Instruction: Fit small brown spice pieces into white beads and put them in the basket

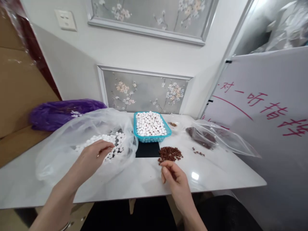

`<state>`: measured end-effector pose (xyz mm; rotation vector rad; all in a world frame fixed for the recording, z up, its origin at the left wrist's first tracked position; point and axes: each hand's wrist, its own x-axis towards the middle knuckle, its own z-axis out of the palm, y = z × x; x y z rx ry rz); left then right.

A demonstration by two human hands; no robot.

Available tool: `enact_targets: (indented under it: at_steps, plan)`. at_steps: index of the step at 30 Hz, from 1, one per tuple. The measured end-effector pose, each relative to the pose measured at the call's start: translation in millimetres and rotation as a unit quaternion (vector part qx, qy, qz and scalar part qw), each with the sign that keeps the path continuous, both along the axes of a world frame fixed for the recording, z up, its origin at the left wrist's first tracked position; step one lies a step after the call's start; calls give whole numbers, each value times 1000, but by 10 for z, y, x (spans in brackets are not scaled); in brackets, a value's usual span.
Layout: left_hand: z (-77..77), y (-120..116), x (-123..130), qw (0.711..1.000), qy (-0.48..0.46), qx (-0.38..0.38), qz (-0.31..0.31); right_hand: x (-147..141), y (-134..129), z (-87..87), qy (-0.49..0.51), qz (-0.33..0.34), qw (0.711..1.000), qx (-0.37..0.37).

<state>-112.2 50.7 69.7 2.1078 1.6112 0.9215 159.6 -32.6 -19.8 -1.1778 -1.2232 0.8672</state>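
My left hand (92, 158) is over the open clear plastic bag (53, 157), its fingers pinched together beside the loose white balls (119, 141). Whatever those fingertips hold is too small to make out. At the near edge of a pile of small reddish-brown pieces (171, 153) is my right hand (175, 176), thumb and index finger pressed together; anything between them is hidden. Behind the two hands, a blue basket (151, 139) is heaped with white balls (150, 123), some showing reddish-brown spots.
A black mat (147, 150) lies partly under the basket. To the right are a zip bag of dark brown material (204, 137) and a few scattered brown pieces (198, 152). A purple bag (57, 112) and cardboard box (19, 86) stand left. A whiteboard (271, 83) borders the right.
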Motion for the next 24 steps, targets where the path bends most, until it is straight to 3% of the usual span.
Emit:
enact_targets:
  at_steps: [3, 6, 8, 13, 17, 21, 24]
  plan:
    - [-10, -142, 191, 985, -166, -38, -12, 176, 63, -28, -85, -102, 991, 6]
    - [-116, -327, 439, 924, -346, -156, -50, 349, 124, -65, -168, -140, 976, 4]
    - [-223, -422, 610, 879, -411, -228, -75, 396, 148, -69, -189, -134, 973, 4]
    - [-460, -528, 955, 797, -498, -319, -120, 316, 151, -39, -250, -121, 960, 6]
    - [-562, -547, 1067, 729, -560, -369, -133, 270, 152, -44, -284, -121, 951, -1]
    - [-616, -547, 1078, 705, -576, -391, -134, 256, 120, -12, -292, -114, 950, 7]
    - [-633, -543, 1071, 695, -587, -395, -129, 174, 50, 69, -214, -82, 973, 7]
